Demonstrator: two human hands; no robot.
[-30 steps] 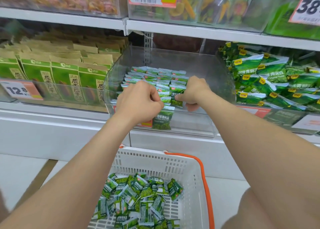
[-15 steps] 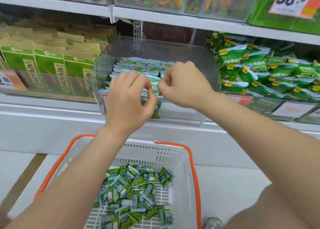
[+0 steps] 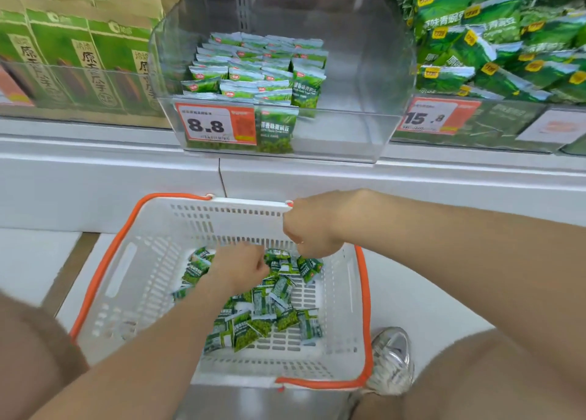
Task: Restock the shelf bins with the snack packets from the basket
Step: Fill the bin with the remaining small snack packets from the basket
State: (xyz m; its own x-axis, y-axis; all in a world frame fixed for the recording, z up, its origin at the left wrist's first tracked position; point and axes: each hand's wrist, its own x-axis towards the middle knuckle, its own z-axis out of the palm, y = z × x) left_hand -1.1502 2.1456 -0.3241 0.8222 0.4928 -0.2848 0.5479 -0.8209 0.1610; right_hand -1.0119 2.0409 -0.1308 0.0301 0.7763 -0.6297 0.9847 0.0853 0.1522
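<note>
Snack packets (image 3: 272, 315) lie in a loose green heap inside the white basket (image 3: 152, 261), which stands on the floor below the shelf. The left hand (image 3: 241, 269) is down among them, fingers curled onto the heap; whether it grips one I cannot tell. The right hand (image 3: 312, 229) hovers by the basket's far rim, fingers curled, its hold likewise hidden. Above, the clear bin (image 3: 364, 70) holds neat rows in its left half.

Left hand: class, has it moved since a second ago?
Yes. The left hand has dropped from the front of the clear bin down into the basket, onto the snack packets.
</note>
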